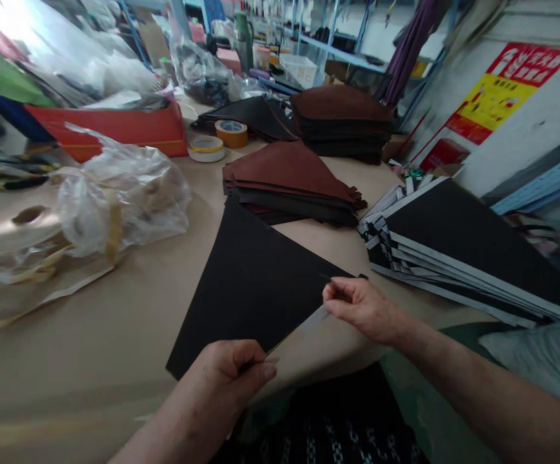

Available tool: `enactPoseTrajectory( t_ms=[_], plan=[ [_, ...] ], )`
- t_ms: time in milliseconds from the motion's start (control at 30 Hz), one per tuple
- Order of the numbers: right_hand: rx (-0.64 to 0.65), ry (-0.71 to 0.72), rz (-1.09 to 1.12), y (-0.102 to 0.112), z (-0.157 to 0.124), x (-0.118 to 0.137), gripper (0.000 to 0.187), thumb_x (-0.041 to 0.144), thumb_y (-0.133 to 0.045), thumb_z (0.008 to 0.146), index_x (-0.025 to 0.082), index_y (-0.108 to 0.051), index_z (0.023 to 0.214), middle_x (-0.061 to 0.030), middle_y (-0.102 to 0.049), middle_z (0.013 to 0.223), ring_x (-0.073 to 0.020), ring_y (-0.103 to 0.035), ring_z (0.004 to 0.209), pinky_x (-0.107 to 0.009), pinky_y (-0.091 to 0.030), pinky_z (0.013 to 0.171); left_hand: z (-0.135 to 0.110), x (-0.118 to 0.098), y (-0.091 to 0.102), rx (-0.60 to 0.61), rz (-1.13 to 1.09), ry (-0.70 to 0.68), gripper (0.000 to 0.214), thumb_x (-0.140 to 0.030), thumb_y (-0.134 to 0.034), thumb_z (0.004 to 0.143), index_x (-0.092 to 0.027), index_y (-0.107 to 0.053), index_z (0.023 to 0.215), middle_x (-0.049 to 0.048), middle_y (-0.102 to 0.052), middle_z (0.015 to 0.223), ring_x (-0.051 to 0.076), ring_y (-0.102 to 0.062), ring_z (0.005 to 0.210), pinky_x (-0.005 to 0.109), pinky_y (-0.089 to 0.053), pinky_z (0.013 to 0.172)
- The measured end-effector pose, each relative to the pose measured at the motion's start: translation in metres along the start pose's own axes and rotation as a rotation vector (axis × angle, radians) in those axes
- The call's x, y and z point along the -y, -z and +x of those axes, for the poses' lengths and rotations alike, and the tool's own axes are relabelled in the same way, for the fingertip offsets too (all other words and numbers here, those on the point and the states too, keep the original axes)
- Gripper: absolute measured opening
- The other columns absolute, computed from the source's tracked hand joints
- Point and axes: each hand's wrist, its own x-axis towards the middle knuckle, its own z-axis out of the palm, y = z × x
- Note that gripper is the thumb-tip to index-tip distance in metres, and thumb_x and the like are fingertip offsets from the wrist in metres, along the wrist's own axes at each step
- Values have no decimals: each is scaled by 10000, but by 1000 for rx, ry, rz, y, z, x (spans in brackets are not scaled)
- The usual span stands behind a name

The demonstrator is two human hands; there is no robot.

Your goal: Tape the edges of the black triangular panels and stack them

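A pale, narrow strip of tape [311,324] runs between my two hands, along the near edge of a black fan-shaped panel [255,270] that lies flat on the table. My left hand [234,370] pinches one end at the panel's lower edge, thumb against fingers. Farther right, my right hand [359,306] pinches the other end with its fingers curled. A small dark tip pokes out above those fingers; whether it belongs to something held or to the panel, I cannot tell. The panel's far corner touches a stack of brown and black panels [284,171].
Black panels with pale edge strips [458,248] are piled at the right, and brown ones [342,106] at the back. Tape rolls [231,133] stand beyond the table's [149,303] middle. A large reel [13,225] and a clear plastic bag [129,193] lie left, before a red box [115,129].
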Motion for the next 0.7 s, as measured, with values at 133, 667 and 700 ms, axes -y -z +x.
enactPoseTrajectory(
  t_ms=[133, 667, 700],
  plan=[
    [-247, -45, -339, 52, -7, -30, 117, 257, -494, 773, 178, -516, 690, 29, -484, 625, -106, -435, 604, -231, -329, 594, 8, -4, 9, 17, 156, 77, 372, -510, -487, 698, -178, -522, 533, -43, -372, 488, 105, -339, 476, 225, -229, 454],
    [-299, -105, -537, 67, -6, -58, 133, 241, -462, 790, 187, -548, 703, 12, -571, 643, -132, -516, 627, -235, -348, 606, 18, -10, 13, 88, 399, 138, 416, -537, -362, 742, -178, -480, 568, -24, -382, 540, 133, -381, 537, 269, -253, 513],
    [-297, -105, -543, 67, -6, -59, 133, 242, -462, 792, 188, -550, 707, 11, -574, 647, -133, -519, 629, -235, -349, 606, 18, -11, 13, 85, 398, 136, 412, -531, -361, 743, -178, -482, 568, -23, -386, 539, 133, -385, 535, 267, -255, 512]
  ],
)
